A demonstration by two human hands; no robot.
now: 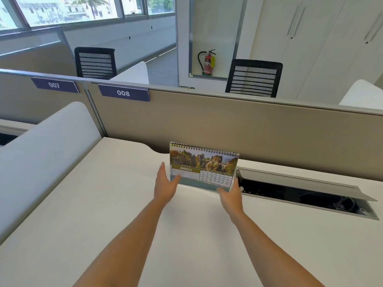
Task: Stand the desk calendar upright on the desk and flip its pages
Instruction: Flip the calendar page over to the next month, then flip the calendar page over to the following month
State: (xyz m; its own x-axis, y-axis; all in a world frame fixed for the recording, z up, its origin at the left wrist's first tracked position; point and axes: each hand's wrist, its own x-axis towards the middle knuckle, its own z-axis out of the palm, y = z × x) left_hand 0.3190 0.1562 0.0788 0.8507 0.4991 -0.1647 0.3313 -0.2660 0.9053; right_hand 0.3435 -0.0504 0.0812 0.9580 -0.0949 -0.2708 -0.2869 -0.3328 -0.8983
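Observation:
The spiral-bound desk calendar [204, 165] stands upright on the white desk [103, 204], close to the beige partition. Its front page reads MARCH under a photo of rocks and a bridge. My left hand [165, 183] is at the calendar's lower left corner, fingers spread, thumb touching the front of the page. My right hand [231, 194] is at the lower right corner, thumb on the front and fingers around the right edge of the base.
An open cable tray with a raised grey lid [300, 183] lies in the desk just right of the calendar. A beige partition [228, 125] labelled 008 runs behind. A white side divider [47, 152] rises on the left. Black chairs stand beyond.

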